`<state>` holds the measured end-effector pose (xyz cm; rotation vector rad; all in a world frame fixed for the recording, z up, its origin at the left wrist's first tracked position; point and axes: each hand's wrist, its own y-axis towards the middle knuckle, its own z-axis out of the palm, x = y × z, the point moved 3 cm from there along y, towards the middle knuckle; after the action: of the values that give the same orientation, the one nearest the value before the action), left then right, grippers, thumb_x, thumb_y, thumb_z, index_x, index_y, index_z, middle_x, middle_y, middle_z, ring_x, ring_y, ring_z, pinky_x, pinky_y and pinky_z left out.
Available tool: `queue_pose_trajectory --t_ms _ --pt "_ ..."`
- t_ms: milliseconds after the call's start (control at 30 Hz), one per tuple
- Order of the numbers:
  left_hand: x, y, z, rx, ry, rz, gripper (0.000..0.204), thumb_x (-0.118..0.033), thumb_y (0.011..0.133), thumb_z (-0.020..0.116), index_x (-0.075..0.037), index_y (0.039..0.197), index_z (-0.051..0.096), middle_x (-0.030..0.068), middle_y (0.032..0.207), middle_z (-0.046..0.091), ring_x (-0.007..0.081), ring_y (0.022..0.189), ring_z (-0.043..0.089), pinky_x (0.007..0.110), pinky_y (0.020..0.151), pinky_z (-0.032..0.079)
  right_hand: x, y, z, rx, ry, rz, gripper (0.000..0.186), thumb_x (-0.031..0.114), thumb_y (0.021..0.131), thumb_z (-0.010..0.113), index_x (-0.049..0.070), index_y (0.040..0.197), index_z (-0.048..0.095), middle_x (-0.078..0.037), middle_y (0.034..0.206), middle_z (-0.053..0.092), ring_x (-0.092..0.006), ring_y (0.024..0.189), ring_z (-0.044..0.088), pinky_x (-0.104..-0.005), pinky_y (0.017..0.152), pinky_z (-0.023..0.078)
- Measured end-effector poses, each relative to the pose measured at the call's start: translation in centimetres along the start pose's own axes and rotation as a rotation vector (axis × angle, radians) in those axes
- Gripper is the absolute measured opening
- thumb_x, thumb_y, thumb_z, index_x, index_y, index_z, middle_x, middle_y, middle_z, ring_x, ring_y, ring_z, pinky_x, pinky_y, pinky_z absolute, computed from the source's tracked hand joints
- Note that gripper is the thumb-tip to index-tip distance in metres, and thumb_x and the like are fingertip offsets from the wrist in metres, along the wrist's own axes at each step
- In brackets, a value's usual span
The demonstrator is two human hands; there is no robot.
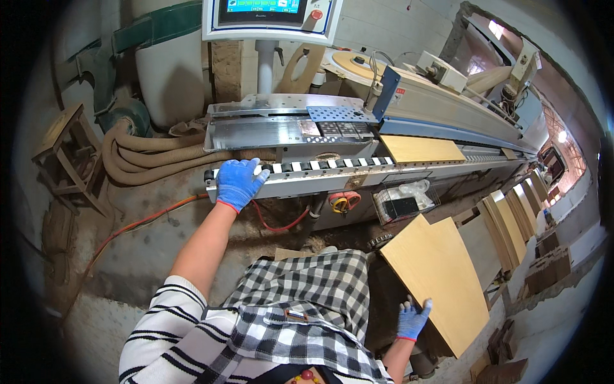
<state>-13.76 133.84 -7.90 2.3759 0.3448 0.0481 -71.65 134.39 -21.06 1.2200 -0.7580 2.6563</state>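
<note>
My left hand [240, 182], in a blue glove with a red cuff, rests on the left end of the machine's roller rail [307, 180], fingers spread over its top edge. At the lower right, my right hand [412, 318], gloved the same way, is at the near left edge of a light wooden panel [441, 275]. Its fingers are apart, and the thumb side meets the panel's edge; whether it bears any weight cannot be told. Another wooden panel [422, 150] lies flat on the machine bed, partly under the long beige and blue beam [448, 102].
A control screen [262, 11] stands on a post behind the machine. Ribbed hoses [128, 153] and a wooden stool [70, 160] are at left. A wire basket [406, 200] and tape rolls [344, 202] hang below the rail. Stacked panels [502, 230] stand at right. An orange hose [137, 222] crosses the floor.
</note>
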Motion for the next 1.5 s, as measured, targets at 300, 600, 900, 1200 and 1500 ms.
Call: queue_pose_trajectory --t_ms 300,600,900,1200,1500 --pt "0.3 -0.4 -0.7 0.081 -0.169 0.031 0.052 -0.043 0.085 0.059 -0.010 0.125 0.054 0.0104 0.116 0.061 0.0264 0.109 0.055 0.044 0.105 0.030 4.3 -1.2 -6.4 -0.043 0.092 -0.227 0.025 0.030 0.083 0.068 0.009 0.091 0.059 -0.003 0.074 0.064 -0.0135 0.051 0.051 -0.0281 0.051 0.048" --pt "-6.0 -4.3 -7.3 0.175 -0.433 0.286 0.079 -0.061 0.080 0.057 -0.011 0.137 0.042 0.0150 0.143 0.037 0.0350 0.135 0.031 0.045 0.111 0.023 0.3 -4.0 6.2 0.406 0.020 -0.117 0.034 0.024 0.083 0.065 0.007 0.110 0.055 -0.005 0.100 0.061 -0.0147 0.079 0.059 -0.0261 0.061 0.048" --pt "-0.4 -8.6 -9.2 0.106 -0.164 0.189 0.064 -0.055 0.075 0.065 -0.011 0.120 0.057 0.0145 0.130 0.050 0.0344 0.128 0.038 0.047 0.109 0.025 -11.6 -6.7 25.0 0.767 -0.132 0.313 0.024 0.018 0.085 0.063 0.011 0.108 0.057 -0.002 0.094 0.062 -0.0131 0.068 0.056 -0.0308 0.066 0.050" --pt "6.9 -7.4 -7.3 0.068 -0.082 -0.055 0.061 -0.044 0.074 0.072 -0.005 0.119 0.058 0.0200 0.127 0.053 0.0376 0.124 0.044 0.046 0.108 0.029 -17.0 -7.5 33.9 0.997 0.004 0.593 0.035 0.023 0.093 0.056 0.005 0.122 0.049 -0.013 0.121 0.054 -0.0300 0.106 0.057 -0.0433 0.095 0.049" --pt "8.8 -2.7 -4.2 0.240 -0.075 -0.218 0.067 -0.054 0.078 0.064 -0.009 0.127 0.055 0.0186 0.137 0.046 0.0332 0.132 0.036 0.044 0.112 0.021 -12.9 -2.6 23.2 1.019 -1.143 -0.486 0.045 0.020 0.090 0.057 0.000 0.130 0.048 -0.016 0.119 0.061 -0.0295 0.102 0.061 -0.0379 0.092 0.048"
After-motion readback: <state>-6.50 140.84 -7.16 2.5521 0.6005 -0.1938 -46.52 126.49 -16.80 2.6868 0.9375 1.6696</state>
